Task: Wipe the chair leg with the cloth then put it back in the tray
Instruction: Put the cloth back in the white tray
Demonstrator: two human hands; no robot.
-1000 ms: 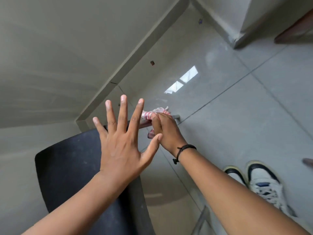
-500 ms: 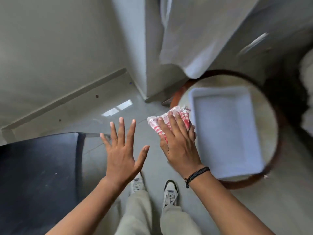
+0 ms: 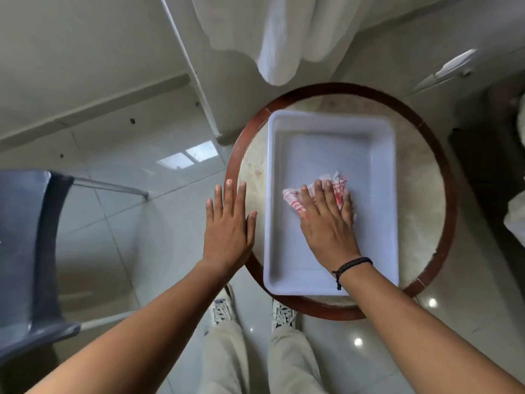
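Standing at the round bench [image 3: 443, 200], the person reaches both arms forward. Nearest, the left hand [image 3: 227, 231] hovers flat over the bench's left rim, fingers together and empty. Just beyond, the right hand [image 3: 326, 223] lies palm-down inside the white tray [image 3: 380, 245], fingers extended over the red-and-white cloth [image 3: 338, 186] resting on the tray floor. Far left stands the chair [image 3: 25, 251].

Round bench [image 3: 443, 177], dark wood rim around a pale stone-look top, is standing on glossy grey tiled floor [image 3: 159, 228]. White curtain [image 3: 278, 38] is hanging above its far edge. 2 white patterned shoes [image 3: 279, 312] and beige trousers [image 3: 287, 362] are showing below. A black braided bracelet [image 3: 350, 265] is circling 1 wrist. Window glare [image 3: 189, 156] is reflecting off the tiles.
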